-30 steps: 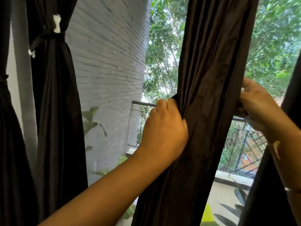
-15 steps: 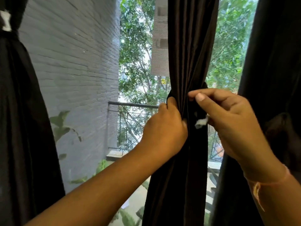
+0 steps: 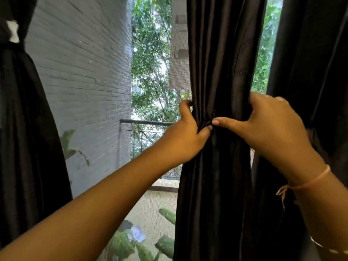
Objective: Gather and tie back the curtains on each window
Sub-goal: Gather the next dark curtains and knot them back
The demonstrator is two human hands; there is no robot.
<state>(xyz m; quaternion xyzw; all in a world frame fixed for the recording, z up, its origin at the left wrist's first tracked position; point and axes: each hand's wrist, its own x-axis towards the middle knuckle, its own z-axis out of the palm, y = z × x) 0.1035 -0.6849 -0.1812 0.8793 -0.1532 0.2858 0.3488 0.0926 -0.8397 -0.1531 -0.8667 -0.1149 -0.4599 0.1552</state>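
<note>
The left hand (image 3: 186, 142) and right hand (image 3: 275, 127) are clutching the dark curtain (image 3: 222, 63) mid-frame, fingers curled round the bunched folds. Tie isn't showing on it yet. The far-left curtain (image 3: 22, 129) is already hanging tied with white tie (image 3: 12, 31).

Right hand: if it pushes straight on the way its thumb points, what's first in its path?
The right hand would likely meet the thumb of the left hand almost at once, on the dark curtain that both grip; depth is unclear.
</note>
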